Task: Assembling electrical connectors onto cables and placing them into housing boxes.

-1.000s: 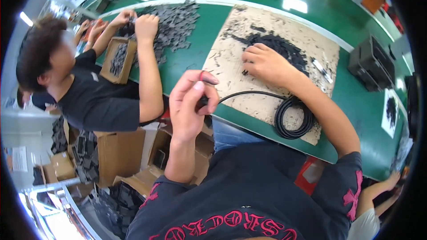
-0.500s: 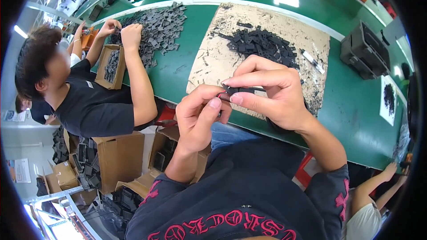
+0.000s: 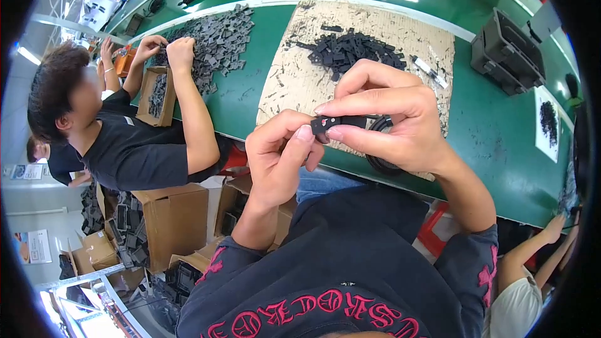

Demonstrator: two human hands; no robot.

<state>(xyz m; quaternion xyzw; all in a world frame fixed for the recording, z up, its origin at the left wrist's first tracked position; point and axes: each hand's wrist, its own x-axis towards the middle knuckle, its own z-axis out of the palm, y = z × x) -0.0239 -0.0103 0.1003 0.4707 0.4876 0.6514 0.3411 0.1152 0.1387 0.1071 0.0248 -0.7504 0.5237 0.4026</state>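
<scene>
Between both hands, above the near edge of the cardboard, is a small black plastic piece (image 3: 322,124) with light spots on its face. My left hand (image 3: 277,158) pinches its left end between thumb and forefinger. My right hand (image 3: 407,122) grips it from the other side, thumb below and forefinger above. A thicker black section (image 3: 354,121) runs from the piece into my right palm, partly hidden by the fingers. Behind and under my right hand lies a coil of black cable (image 3: 383,164).
A cardboard sheet (image 3: 282,72) on the green table (image 3: 482,178) bears a pile of black parts (image 3: 354,51) and a white marker (image 3: 429,71). A grey bin (image 3: 506,56) stands right. At left, a co-worker (image 3: 147,147) handles parts beside a small box (image 3: 154,95); cartons stand below.
The black piece has turned so that its spotted face shows, and the red strand seen before at my left fingertips is no longer visible. Both hands keep their pinch; the view has shifted slightly.
</scene>
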